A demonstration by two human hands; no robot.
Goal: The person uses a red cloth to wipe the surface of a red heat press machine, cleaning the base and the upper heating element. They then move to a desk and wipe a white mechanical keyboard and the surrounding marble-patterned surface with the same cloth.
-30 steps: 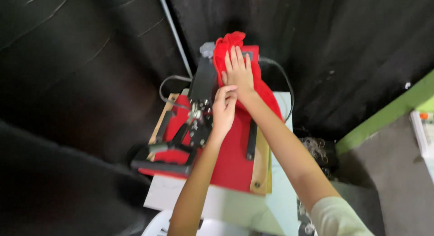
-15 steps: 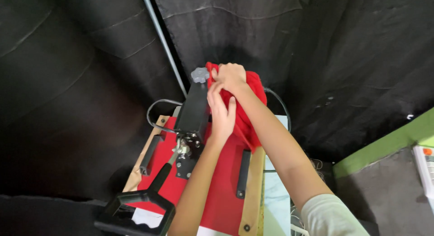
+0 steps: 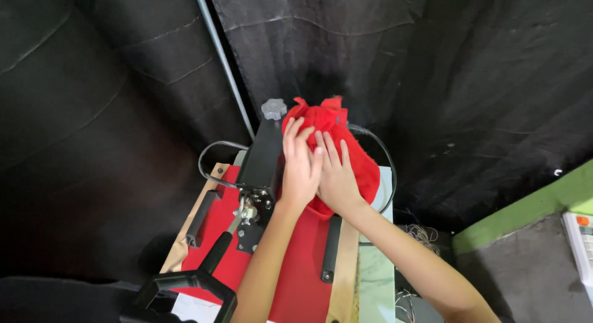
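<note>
White boxy device w/ orange button (image 3: 579,238) at far right edge, on grey surface.

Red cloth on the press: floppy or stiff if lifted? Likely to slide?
Probably floppy: the red cloth bunches into folds and drapes over the back of the black press arm. Likely light, since it holds that rumpled shape under the flat left hand and right hand. It might slide on the smooth red platen.

A crumpled red cloth (image 3: 346,147) lies bunched at the far end of the red press.
</note>
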